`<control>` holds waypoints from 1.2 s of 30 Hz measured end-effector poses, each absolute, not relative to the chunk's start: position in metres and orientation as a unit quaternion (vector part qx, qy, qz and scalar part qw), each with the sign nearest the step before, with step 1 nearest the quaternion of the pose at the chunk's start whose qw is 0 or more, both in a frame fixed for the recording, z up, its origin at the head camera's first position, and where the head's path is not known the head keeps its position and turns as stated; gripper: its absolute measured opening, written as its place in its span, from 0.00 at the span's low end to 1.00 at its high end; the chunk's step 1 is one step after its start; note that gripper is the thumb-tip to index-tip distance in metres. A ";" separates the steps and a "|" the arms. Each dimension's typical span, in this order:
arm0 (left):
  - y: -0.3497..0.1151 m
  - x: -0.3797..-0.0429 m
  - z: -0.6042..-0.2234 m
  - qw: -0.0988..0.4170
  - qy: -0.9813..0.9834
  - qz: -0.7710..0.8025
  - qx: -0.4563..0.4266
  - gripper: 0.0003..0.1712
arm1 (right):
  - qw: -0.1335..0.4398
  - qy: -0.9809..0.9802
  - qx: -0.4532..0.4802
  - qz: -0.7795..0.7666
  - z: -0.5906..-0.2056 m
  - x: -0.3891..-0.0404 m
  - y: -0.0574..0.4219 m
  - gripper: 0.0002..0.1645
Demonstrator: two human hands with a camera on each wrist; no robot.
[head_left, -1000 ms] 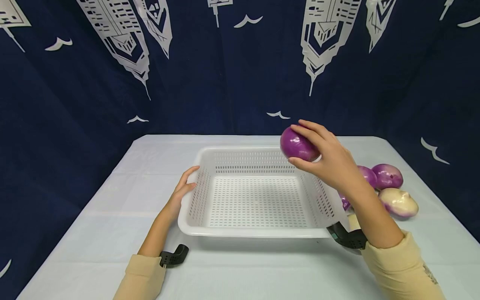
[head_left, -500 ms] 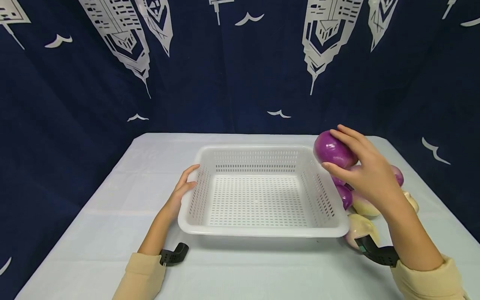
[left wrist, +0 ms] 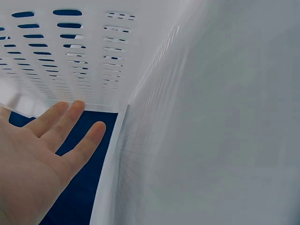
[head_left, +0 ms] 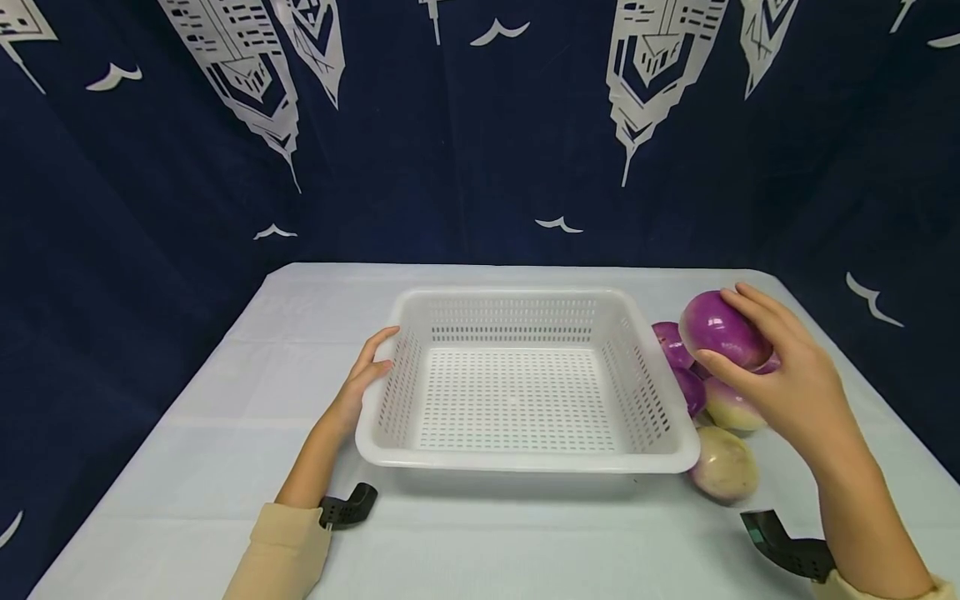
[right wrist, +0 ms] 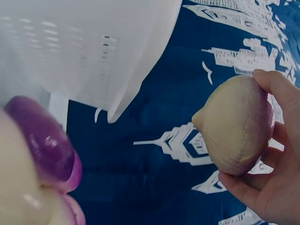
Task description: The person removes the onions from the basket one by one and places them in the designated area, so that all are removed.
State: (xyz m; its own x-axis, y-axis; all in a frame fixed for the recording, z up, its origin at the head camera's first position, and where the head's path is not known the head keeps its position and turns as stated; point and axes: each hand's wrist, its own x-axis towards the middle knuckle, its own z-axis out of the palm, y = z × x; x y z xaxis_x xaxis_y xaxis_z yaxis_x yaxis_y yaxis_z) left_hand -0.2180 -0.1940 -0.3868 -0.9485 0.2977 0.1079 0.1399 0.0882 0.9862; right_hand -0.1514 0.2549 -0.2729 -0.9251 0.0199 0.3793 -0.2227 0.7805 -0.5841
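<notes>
My right hand (head_left: pixel 802 383) grips a purple-and-white turnip (head_left: pixel 720 329) above a cluster of other turnips, to the right of a white perforated plastic basket (head_left: pixel 525 463). In the right wrist view the held turnip (right wrist: pixel 234 126) shows its pale, pointed side, with fingers and thumb round its edge. My left hand (head_left: pixel 358 385) touches the basket's left side near the rim. Its fingers are extended and spread against that side in the left wrist view. The bare perforated floor of the basket shows in the head view.
Several turnips lie against the basket's right side, among them a pale one (head_left: pixel 723 467) at the front and a purple one (head_left: pixel 688 390) behind it. The held turnip and right hand hide part of the cluster. A white cloth (head_left: pixel 187 467) covers the table.
My right hand has carried the turnip from over the basket's back right corner rightward and down to above the cluster. The left hand and the basket have stayed in place.
</notes>
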 end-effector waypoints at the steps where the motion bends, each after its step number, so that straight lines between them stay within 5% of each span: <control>1: -0.194 -0.218 -0.387 0.060 0.736 0.657 0.149 0.33 | 0.189 -0.923 0.053 0.330 -0.275 -0.150 0.257 0.45; 19: -0.193 -0.217 -0.385 0.059 0.734 0.660 0.149 0.33 | 0.207 -0.923 -0.054 0.319 -0.319 -0.126 0.289 0.43; 36: -0.193 -0.217 -0.387 0.056 0.733 0.661 0.149 0.32 | 0.122 -0.949 -0.109 0.271 -0.364 -0.115 0.323 0.46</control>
